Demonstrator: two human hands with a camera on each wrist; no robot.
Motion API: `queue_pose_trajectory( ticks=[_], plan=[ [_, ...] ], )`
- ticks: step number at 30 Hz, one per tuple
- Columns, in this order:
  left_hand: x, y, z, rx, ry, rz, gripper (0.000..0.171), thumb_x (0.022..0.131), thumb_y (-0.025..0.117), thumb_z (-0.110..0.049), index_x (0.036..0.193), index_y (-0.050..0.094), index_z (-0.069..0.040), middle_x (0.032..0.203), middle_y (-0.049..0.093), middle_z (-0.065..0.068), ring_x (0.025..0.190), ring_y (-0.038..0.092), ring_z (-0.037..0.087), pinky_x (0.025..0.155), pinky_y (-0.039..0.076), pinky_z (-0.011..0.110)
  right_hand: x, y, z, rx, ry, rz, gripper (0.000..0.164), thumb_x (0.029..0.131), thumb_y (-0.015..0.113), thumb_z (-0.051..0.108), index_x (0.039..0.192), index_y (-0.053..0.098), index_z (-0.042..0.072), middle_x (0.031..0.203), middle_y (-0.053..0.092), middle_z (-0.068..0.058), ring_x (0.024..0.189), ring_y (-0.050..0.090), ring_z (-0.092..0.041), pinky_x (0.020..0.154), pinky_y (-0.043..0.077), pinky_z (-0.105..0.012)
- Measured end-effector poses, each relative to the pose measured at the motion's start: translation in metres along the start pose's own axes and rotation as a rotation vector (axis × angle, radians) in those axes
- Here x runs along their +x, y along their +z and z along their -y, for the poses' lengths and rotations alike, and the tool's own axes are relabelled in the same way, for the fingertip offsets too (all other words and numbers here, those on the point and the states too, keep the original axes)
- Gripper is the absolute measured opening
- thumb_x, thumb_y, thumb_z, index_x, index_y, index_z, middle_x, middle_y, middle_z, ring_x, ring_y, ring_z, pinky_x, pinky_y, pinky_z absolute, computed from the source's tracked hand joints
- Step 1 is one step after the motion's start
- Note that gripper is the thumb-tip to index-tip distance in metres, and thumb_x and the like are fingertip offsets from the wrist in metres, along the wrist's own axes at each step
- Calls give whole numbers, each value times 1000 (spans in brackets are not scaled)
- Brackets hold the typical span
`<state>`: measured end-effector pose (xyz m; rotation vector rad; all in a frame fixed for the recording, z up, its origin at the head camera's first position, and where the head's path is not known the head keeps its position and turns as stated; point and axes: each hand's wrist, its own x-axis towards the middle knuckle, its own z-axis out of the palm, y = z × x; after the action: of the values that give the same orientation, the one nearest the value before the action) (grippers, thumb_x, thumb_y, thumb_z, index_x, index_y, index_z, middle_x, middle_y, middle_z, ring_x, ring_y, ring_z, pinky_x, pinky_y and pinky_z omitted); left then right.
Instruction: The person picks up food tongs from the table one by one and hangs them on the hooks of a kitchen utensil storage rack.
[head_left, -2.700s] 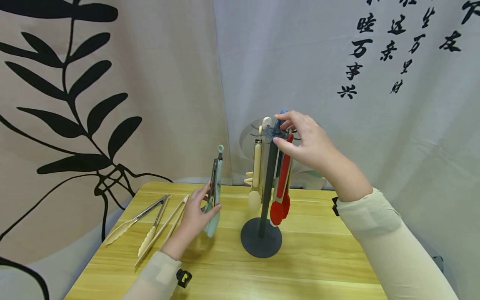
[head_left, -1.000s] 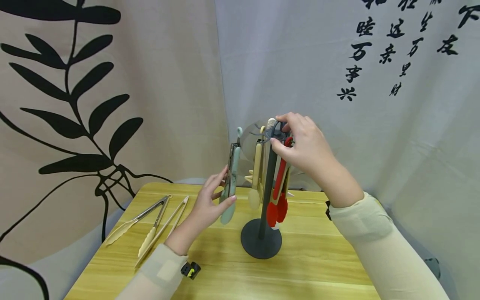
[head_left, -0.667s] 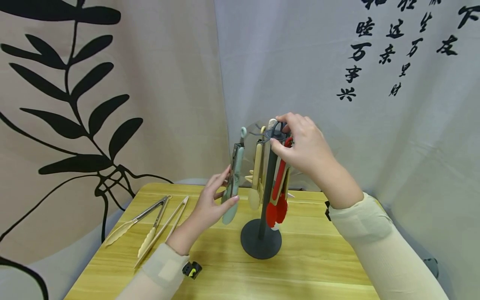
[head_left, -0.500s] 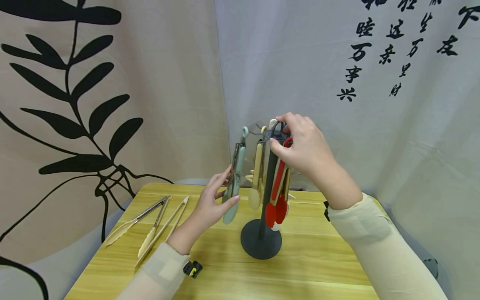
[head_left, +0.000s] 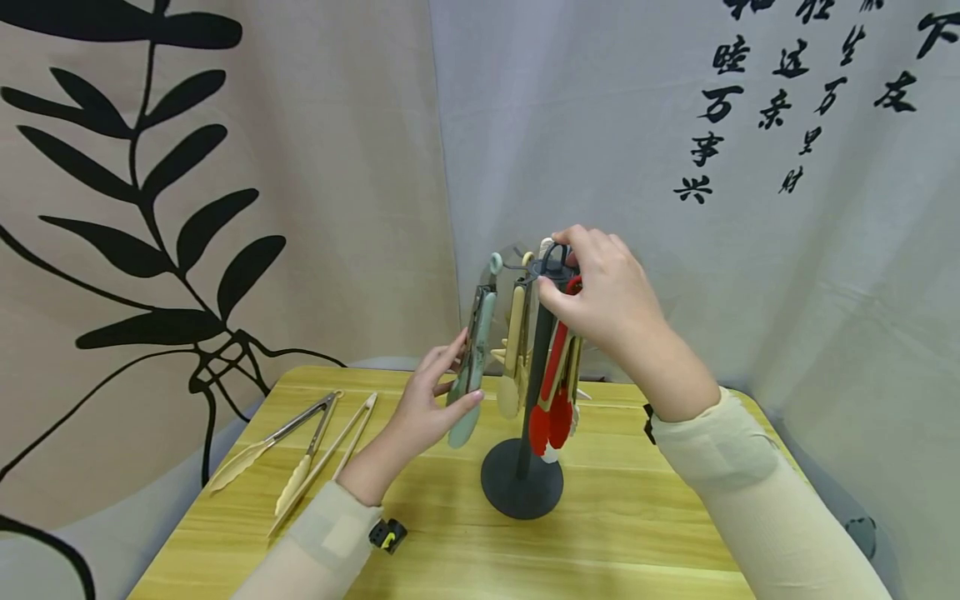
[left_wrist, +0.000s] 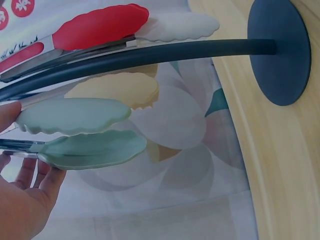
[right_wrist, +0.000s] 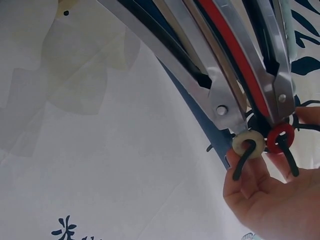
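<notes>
In the head view, my left hand (head_left: 423,400) holds pale green tongs (head_left: 487,321) upright, thumb on one side and fingers on the other. Their hanging ring is right at the tip of a left hook on the dark grey utensil rack (head_left: 522,483). The left wrist view shows their two scalloped green heads (left_wrist: 75,116) slightly apart. My right hand (head_left: 611,292) grips the top of the rack with curled fingers. Red tongs (head_left: 558,412) and cream tongs (head_left: 514,333) hang from it. A red ring (right_wrist: 281,138) and a beige ring (right_wrist: 248,145) sit on hooks in the right wrist view.
On the left of the wooden table (head_left: 637,517) lie spread steel tongs with cream tips (head_left: 243,460) and slim gold-coloured tongs (head_left: 322,467). A printed curtain (head_left: 360,208) hangs behind the table's far edge.
My left hand has carried the green tongs up and right to the rack, creeping closer in the last second. The rack's hung tongs have turned slightly, the red pair shifting left, under my right hand.
</notes>
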<state>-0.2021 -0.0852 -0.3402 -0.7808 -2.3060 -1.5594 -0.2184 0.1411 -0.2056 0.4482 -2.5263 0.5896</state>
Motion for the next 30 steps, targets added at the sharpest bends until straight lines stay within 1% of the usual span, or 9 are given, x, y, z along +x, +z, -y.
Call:
queue_pose_trajectory(
  ticks=[4,14,17,20,24,28,30],
  plan=[
    [0,1,-1,-3,-8,5,74,85,68,-3,149,30,-9,128,46,18,110,50,32,89,50,52,0,0,1,-1,-1,-1,44,86,57,37,125,53,15,102,58,-6,97,47,-23,84,42,-43],
    [0,3,-4,3,4,19,74,85,68,-2,148,31,-9,127,47,18,108,51,33,88,50,52,0,2,2,-8,-12,-13,43,87,57,37,123,54,14,100,58,-7,94,46,-23,81,42,-42],
    [0,5,-4,2,-3,26,74,85,68,-3,148,31,-9,127,47,18,109,50,34,89,50,53,1,2,1,-9,-17,-18,43,86,57,36,123,55,14,99,58,-7,94,46,-23,81,42,-42],
    [3,9,10,5,-13,31,76,85,69,-5,149,30,-13,129,46,16,111,49,33,89,49,53,1,2,1,-8,-17,-22,43,86,57,36,123,55,14,97,58,-7,93,46,-23,80,42,-42],
    [6,15,31,1,-10,30,78,85,71,-10,150,29,-23,131,46,10,111,49,28,89,50,51,1,2,1,-9,-11,-20,43,86,57,36,123,54,15,96,57,-6,93,46,-23,78,42,-41],
    [7,17,33,-5,3,38,77,85,71,-17,148,30,-31,130,46,5,110,49,24,88,51,49,1,2,1,-9,-9,-19,42,86,57,37,122,54,15,96,57,-6,93,46,-22,79,42,-41],
    [6,18,33,3,7,42,76,86,71,-19,148,29,-33,130,46,4,110,49,21,89,51,48,0,2,1,-8,-9,-20,42,86,57,36,122,55,15,96,57,-6,93,46,-22,79,42,-41]
  ],
)
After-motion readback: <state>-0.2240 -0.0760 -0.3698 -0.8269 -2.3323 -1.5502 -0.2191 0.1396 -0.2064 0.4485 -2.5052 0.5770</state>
